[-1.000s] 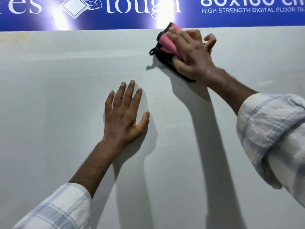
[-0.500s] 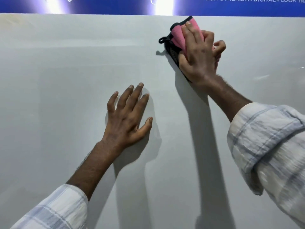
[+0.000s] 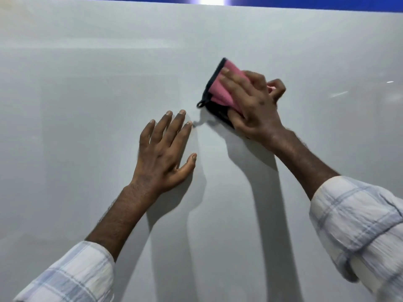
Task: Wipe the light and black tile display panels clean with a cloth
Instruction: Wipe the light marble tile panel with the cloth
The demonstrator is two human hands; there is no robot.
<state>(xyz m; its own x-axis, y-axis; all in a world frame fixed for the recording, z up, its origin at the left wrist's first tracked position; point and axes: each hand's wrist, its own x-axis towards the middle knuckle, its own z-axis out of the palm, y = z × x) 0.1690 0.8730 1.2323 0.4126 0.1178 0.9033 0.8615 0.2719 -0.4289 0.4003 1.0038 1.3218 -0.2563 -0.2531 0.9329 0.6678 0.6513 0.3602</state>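
Your right hand (image 3: 253, 105) gripped the black-edged pink cloth (image 3: 220, 90) and pressed it against the light tile panel (image 3: 87, 83) | your left hand (image 3: 165, 153) lay released, fingers straight and spread flat on the same panel, just below-left of the cloth | blue banner strip (image 3: 327, 6) ran along the panel's top edge.
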